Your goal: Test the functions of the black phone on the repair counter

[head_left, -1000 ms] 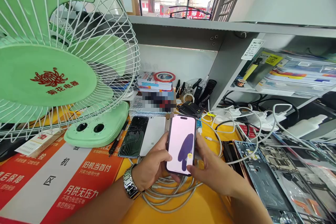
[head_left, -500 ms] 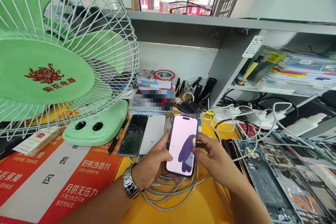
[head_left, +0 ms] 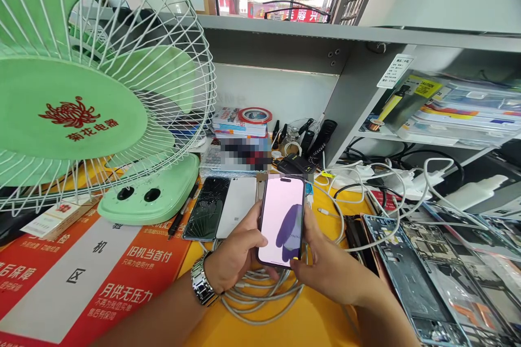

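Note:
A smartphone (head_left: 273,217) with a lit, pale pink screen is tilted up in front of me, a dark patch on its right part. My left hand (head_left: 236,252), with a metal wristwatch (head_left: 202,282) at the wrist, is closed around its left side, thumb on the screen's edge. My right hand (head_left: 328,268) grips the phone's right side, its thumb at the lower right corner of the screen. Its other fingers are partly hidden behind the phone. Beneath lies a coiled white cable (head_left: 260,303). Behind my left hand lie a cracked black phone (head_left: 205,209) and a white phone (head_left: 236,206).
A green fan (head_left: 101,92) fills the left side, above a red and white printed mat (head_left: 101,282). Disassembled phone parts (head_left: 419,282) and tangled white cables (head_left: 391,179) lie on the right. Books (head_left: 240,122) stand at the back, under a grey shelf (head_left: 277,49).
My right thumb has moved down from the middle of the screen's right side to its lower corner, and the fingers now wrap the phone's edge. The yellow spot on the screen's right has gone.

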Tool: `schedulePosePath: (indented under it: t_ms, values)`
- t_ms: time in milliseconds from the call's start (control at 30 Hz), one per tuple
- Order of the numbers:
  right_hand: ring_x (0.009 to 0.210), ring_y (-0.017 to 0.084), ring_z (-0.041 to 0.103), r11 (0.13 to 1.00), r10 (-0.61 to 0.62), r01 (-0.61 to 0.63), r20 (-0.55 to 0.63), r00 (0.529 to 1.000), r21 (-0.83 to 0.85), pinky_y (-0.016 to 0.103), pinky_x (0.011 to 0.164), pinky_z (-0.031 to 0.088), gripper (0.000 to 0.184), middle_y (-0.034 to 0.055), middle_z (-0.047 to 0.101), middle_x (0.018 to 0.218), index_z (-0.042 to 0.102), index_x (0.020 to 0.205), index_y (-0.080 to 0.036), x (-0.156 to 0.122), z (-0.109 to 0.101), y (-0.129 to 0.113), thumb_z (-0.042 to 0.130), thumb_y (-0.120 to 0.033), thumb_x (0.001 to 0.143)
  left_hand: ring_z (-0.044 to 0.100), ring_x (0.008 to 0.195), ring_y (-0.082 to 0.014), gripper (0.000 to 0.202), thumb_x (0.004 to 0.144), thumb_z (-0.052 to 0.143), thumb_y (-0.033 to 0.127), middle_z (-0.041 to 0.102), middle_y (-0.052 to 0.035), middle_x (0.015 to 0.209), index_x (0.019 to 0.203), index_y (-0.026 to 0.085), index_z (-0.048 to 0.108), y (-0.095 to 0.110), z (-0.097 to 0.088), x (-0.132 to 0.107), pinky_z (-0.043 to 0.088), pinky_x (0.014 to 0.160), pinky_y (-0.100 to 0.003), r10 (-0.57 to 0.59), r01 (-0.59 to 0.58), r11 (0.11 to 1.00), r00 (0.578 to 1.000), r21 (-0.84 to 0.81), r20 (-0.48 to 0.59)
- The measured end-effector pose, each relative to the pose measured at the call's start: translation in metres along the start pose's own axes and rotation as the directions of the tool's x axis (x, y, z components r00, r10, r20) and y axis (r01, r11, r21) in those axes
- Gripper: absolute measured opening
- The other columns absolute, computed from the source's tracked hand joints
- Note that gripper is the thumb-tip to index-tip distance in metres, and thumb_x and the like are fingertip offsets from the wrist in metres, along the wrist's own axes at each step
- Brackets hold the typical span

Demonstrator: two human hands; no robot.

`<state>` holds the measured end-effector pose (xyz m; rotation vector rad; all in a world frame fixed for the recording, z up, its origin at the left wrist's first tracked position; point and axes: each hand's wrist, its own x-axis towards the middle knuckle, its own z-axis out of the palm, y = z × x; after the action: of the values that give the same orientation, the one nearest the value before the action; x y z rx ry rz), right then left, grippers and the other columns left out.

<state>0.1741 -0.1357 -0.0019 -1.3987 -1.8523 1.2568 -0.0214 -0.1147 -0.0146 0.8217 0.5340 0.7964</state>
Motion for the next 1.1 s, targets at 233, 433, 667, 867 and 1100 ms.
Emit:
schedulePosePath:
  t_ms: [233,433,667,867,1100]
  values:
    - [0.11,0.031,0.058,0.985,0.037,-0.07,-0.206,0.978,-0.156,0.045,0.089,0.049,0.113,0.0174,0.049,0.136,-0.004,0.153,-0.023,0.011,0.018,-0.007,0.071,-0.027,0.069,0.06,0.098,-0.0235,0.066,0.069,0.051,0.009,0.058,-0.0094,0.122,0.134,0.022,0.043,-0.004,0.002,0.003,0.053,0.066,-0.026,0.129,-0.129,0.991,0.992,-0.018,-0.014]
    - [0.125,0.026,0.05,0.986,-0.109,0.091,-0.13,0.986,-0.138,0.044,0.101,0.045,0.091,0.0141,0.041,0.145,0.007,0.151,-0.024,0.006,0.006,-0.006,0.059,-0.018,0.077,0.061,0.073,-0.0214,0.065,0.072,0.051,0.015,0.061,-0.0083,0.102,0.136,0.024,0.041,-0.001,0.003,0.002,0.054,0.051,-0.03,0.082,-0.082,0.996,0.996,-0.032,-0.024]
    - [0.14,0.022,0.034,0.978,-0.145,0.127,-0.105,0.984,-0.163,0.045,0.115,0.03,0.084,0.0103,0.031,0.153,0.009,0.15,-0.023,0.004,0.0,-0.005,0.054,-0.016,0.08,0.061,0.081,-0.0244,0.059,0.077,0.05,0.017,0.057,-0.0107,0.116,0.134,0.026,0.04,0.002,0.002,0.0,0.055,0.053,-0.033,0.074,-0.076,0.996,0.997,-0.049,-0.037]
    - [0.142,0.029,0.03,0.937,-0.134,0.033,-0.269,0.954,-0.348,0.048,0.112,0.034,0.098,0.0168,0.025,0.155,0.001,0.152,-0.017,0.013,0.028,-0.005,0.063,-0.028,0.077,0.049,0.12,-0.0281,0.06,0.08,0.05,0.015,0.051,-0.0082,0.135,0.139,0.024,0.04,-0.004,0.006,0.002,0.044,0.099,-0.043,0.213,-0.215,0.975,0.976,-0.06,-0.046]
    - [0.139,0.032,0.034,0.936,-0.152,0.033,-0.319,0.936,-0.351,0.049,0.11,0.037,0.105,0.0189,0.025,0.155,-0.003,0.152,-0.015,0.016,0.036,-0.007,0.065,-0.031,0.075,0.045,0.125,-0.0284,0.06,0.082,0.051,0.015,0.051,-0.0076,0.136,0.14,0.024,0.04,-0.006,0.006,0.003,0.037,0.105,-0.043,0.242,-0.244,0.967,0.97,-0.077,-0.027]
